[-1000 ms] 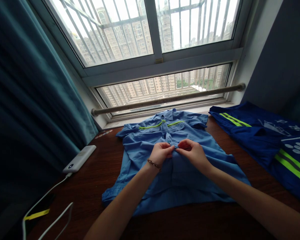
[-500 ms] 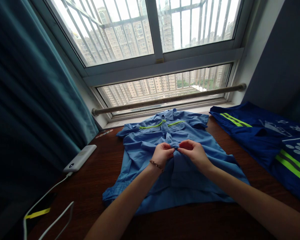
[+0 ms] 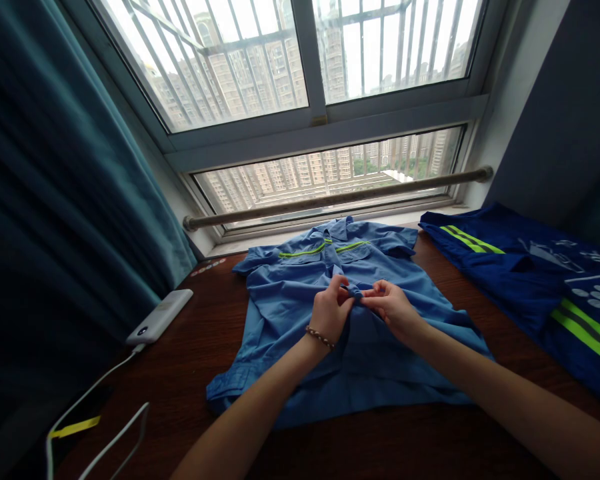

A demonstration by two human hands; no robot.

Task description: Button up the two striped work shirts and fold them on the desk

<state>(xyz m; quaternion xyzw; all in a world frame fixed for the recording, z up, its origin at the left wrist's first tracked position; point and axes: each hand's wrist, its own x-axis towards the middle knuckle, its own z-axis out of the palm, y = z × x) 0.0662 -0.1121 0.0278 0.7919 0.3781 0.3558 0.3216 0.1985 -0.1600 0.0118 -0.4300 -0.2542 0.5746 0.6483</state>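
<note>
A light blue short-sleeved shirt (image 3: 280,313) with thin yellow-green stripes across the chest lies spread out, its collar toward the window. At the middle of its front, my left hand (image 3: 330,308) pinches the placket between thumb and fingers. My right hand (image 3: 391,308) grips the same fold from the right, its fingertips close to those of the left. The cloth is bunched and slightly raised between them. Fingers cover whatever button may be at that spot. A braided bracelet (image 3: 320,337) circles my left wrist.
A dark wooden table (image 3: 190,360) carries the shirt. On the left lie a white power bank (image 3: 161,317) and a white cable (image 3: 97,387) beside a teal curtain (image 3: 80,167). Dark blue clothing (image 3: 525,280) with reflective stripes lies right. A rail (image 3: 340,199) crosses the window behind.
Both hands have shifted slightly to the right with the pinched placket. My left hand has turned, its index finger now raised and bent over the cloth. The shirt's hem has moved a little.
</note>
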